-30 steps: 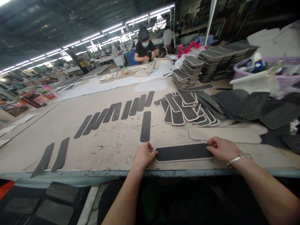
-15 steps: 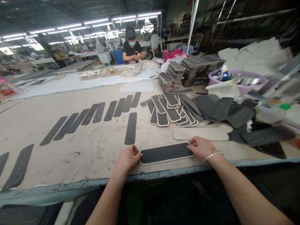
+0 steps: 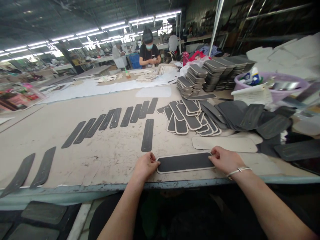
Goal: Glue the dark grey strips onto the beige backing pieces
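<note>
A long dark panel with a pale border (image 3: 185, 162) lies near the table's front edge. My left hand (image 3: 147, 165) pinches its left end between thumb and fingers. At the right end, my right hand (image 3: 225, 160), with a bracelet on its wrist, grips the corner the same way. Just beyond the panel lies a beige strip (image 3: 224, 144). A single dark strip (image 3: 147, 135) rests behind my left hand. Behind the panel is a loose heap of bordered panels (image 3: 188, 116).
Several dark strips (image 3: 94, 126) lie in a slanting row at the left. Stacked panels (image 3: 197, 75) stand at the back right beside a purple basin (image 3: 287, 95). Dark pieces (image 3: 232, 113) spread at the right. A person (image 3: 149, 55) works across the table (image 3: 105, 166).
The whole view has shifted, so the table's contents appear farther right. Both hands still grip the ends of the bordered panel, which looks unmoved on the table.
</note>
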Action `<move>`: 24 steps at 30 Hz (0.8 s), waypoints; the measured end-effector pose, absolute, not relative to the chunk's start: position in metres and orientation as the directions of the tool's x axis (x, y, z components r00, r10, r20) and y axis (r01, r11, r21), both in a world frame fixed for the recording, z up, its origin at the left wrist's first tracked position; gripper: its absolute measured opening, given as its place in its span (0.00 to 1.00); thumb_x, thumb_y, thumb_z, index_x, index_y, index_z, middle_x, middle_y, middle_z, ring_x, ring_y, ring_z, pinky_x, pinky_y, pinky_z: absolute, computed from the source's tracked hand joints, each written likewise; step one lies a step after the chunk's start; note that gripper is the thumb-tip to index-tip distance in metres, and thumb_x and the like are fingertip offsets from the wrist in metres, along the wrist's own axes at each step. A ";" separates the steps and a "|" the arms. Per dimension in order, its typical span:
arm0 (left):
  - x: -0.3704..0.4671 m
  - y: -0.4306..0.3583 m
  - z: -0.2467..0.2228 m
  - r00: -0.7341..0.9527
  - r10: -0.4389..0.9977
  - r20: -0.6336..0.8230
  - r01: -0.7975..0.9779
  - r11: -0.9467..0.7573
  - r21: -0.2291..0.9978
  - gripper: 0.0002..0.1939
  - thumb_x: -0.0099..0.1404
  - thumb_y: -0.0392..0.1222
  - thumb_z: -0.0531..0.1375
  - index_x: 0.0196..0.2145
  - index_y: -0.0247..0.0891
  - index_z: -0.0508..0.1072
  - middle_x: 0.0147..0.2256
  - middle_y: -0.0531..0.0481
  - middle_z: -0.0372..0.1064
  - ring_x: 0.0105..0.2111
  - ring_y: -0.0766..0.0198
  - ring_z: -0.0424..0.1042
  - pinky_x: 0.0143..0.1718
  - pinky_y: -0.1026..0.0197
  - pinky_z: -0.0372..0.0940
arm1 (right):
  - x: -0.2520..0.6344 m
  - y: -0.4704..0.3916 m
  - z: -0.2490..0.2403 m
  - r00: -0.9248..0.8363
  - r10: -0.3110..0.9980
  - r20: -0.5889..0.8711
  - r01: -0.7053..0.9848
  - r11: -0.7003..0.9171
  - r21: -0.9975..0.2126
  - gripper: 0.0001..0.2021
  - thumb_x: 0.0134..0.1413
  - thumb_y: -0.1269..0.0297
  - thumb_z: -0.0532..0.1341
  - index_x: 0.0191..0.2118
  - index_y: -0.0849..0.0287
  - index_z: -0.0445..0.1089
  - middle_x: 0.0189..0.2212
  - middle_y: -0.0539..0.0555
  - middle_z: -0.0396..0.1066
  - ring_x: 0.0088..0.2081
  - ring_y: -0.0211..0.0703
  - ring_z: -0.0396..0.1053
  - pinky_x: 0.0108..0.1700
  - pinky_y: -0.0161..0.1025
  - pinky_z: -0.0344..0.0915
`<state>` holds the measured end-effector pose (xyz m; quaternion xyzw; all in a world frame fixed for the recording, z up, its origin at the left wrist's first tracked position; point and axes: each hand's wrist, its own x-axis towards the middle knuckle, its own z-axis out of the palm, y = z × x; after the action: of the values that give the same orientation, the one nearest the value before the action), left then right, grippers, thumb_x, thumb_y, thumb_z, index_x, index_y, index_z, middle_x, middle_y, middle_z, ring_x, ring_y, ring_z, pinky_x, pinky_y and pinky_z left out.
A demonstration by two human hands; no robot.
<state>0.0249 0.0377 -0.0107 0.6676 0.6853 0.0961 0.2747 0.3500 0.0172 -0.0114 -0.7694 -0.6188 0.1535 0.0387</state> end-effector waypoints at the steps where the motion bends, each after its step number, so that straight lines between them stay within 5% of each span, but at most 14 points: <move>1: 0.025 0.037 -0.011 0.047 0.969 -0.243 0.861 0.084 0.502 0.08 0.51 0.43 0.62 0.26 0.40 0.66 0.22 0.56 0.67 0.25 0.67 0.66 0.24 0.67 0.53 | 0.350 0.017 -0.011 0.189 0.964 -0.184 0.945 -0.230 -0.233 0.09 0.46 0.55 0.55 0.30 0.54 0.64 0.23 0.47 0.69 0.26 0.41 0.66 0.28 0.36 0.55; 9: 0.024 0.036 -0.016 0.050 0.976 -0.213 0.860 0.066 0.505 0.07 0.51 0.41 0.62 0.27 0.40 0.66 0.22 0.56 0.67 0.26 0.66 0.66 0.25 0.66 0.53 | 0.362 0.019 -0.009 0.213 0.954 -0.212 0.921 -0.268 -0.281 0.12 0.47 0.52 0.55 0.29 0.54 0.69 0.23 0.49 0.70 0.27 0.43 0.68 0.28 0.38 0.58; 12: 0.024 0.036 -0.016 0.051 0.978 -0.201 0.864 0.057 0.500 0.07 0.51 0.41 0.62 0.27 0.40 0.66 0.22 0.56 0.67 0.25 0.67 0.66 0.26 0.66 0.53 | 0.358 0.019 -0.006 0.263 0.961 -0.085 0.917 -0.277 -0.288 0.15 0.50 0.52 0.53 0.35 0.56 0.70 0.27 0.52 0.72 0.29 0.46 0.69 0.30 0.41 0.62; 16: 0.026 0.036 -0.011 0.056 0.976 -0.208 0.868 0.056 0.493 0.07 0.51 0.41 0.61 0.27 0.40 0.66 0.23 0.56 0.67 0.25 0.67 0.66 0.26 0.66 0.53 | 0.310 0.002 -0.001 -0.045 0.963 0.267 0.917 0.146 -0.372 0.24 0.57 0.54 0.48 0.54 0.64 0.60 0.48 0.62 0.66 0.48 0.48 0.64 0.49 0.44 0.61; 20: 0.028 0.036 -0.008 0.049 0.972 -0.229 0.869 0.071 0.490 0.07 0.52 0.41 0.60 0.27 0.39 0.65 0.23 0.55 0.67 0.25 0.67 0.66 0.25 0.67 0.53 | 0.249 -0.020 -0.009 -0.543 0.823 0.166 0.761 0.566 -0.316 0.33 0.56 0.50 0.50 0.62 0.63 0.44 0.61 0.58 0.46 0.61 0.48 0.41 0.61 0.49 0.43; 24: 0.029 0.037 -0.007 0.049 0.970 -0.238 0.875 0.073 0.479 0.06 0.53 0.42 0.59 0.27 0.39 0.65 0.22 0.56 0.67 0.23 0.67 0.65 0.24 0.67 0.52 | 0.242 -0.020 -0.022 -0.627 0.778 0.046 0.729 0.607 -0.317 0.37 0.54 0.42 0.47 0.63 0.62 0.42 0.63 0.56 0.39 0.63 0.47 0.34 0.62 0.51 0.36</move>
<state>0.0287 0.0366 -0.0067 0.6746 0.6837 0.0905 0.2633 0.2422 -0.0203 -0.0222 -0.4224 -0.8918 0.1351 0.0898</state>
